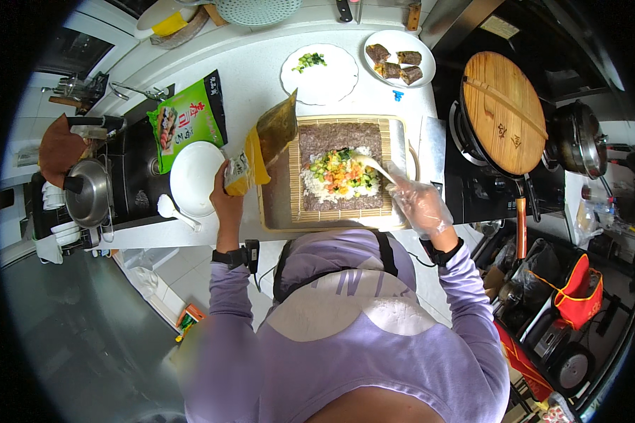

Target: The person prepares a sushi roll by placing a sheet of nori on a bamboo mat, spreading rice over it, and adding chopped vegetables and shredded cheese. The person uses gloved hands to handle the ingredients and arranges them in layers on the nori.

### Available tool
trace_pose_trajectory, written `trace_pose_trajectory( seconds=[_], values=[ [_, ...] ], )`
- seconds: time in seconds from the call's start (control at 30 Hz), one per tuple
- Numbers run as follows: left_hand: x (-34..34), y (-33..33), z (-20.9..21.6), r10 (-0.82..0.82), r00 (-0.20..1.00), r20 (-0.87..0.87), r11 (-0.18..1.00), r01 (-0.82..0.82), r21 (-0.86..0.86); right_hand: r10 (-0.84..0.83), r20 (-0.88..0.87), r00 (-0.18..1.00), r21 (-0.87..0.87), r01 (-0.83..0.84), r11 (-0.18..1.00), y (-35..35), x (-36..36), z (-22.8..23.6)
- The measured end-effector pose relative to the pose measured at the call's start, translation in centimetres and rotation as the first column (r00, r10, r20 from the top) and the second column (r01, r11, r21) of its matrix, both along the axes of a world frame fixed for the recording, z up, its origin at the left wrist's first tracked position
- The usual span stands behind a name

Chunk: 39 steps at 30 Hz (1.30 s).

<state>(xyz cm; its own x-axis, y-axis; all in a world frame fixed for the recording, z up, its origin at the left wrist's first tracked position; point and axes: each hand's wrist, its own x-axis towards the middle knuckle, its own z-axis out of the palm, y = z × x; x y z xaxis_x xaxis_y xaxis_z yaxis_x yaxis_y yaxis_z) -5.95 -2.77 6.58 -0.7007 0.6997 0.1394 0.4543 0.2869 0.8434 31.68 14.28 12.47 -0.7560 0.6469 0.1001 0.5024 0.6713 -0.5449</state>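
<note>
My left hand [227, 206] grips a yellow and dark pouch [252, 161], tilted toward the left side of the tray [278, 204]. In a clear plastic glove, my right hand [425, 208] is closed on the handle of a white spoon [375, 164]. The spoon's bowl rests at the upper right of the filling. A bamboo mat [386, 144] lies on the tray, with a dark nori sheet [346, 132] over it. White rice [316, 189] covers the sheet's middle, topped by diced green and orange pieces [342, 176].
Left of the tray are a white bowl [196, 180], a rice paddle [178, 213] and a green bag [188, 116]. Behind it stand a plate with chopped greens [339, 81] and a plate of cut rolls [425, 58]. A wooden-lidded pan [504, 113] sits on the stove.
</note>
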Motion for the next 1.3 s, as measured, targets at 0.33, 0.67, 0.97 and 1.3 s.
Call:
trace_pose_trajectory(
  seconds=[0.33,0.67,0.97,1.3],
  values=[
    [2.0,-0.1,0.6,-0.112,0.992,-0.061,0.993,0.114,0.017,0.196,-0.331,0.923,0.264,-0.109,0.958,-1.4,-4.6,12.3],
    [2.0,-1.5,0.0,-0.127,0.976,-0.176,0.992,0.125,-0.027,0.252,0.039,0.967,0.146,-0.255,0.956,1.7,-8.0,13.3],
    [2.1,-0.4,1.1,-0.139,0.968,-0.211,0.989,0.148,0.029,0.026,-0.04,0.999,-0.052,-0.028,0.998,1.7,-7.4,15.5],
    [2.1,0.1,1.5,-0.157,0.951,-0.267,0.983,0.176,0.048,-0.047,0.007,0.999,-0.047,0.047,0.998,1.3,-7.5,16.3]
  ],
)
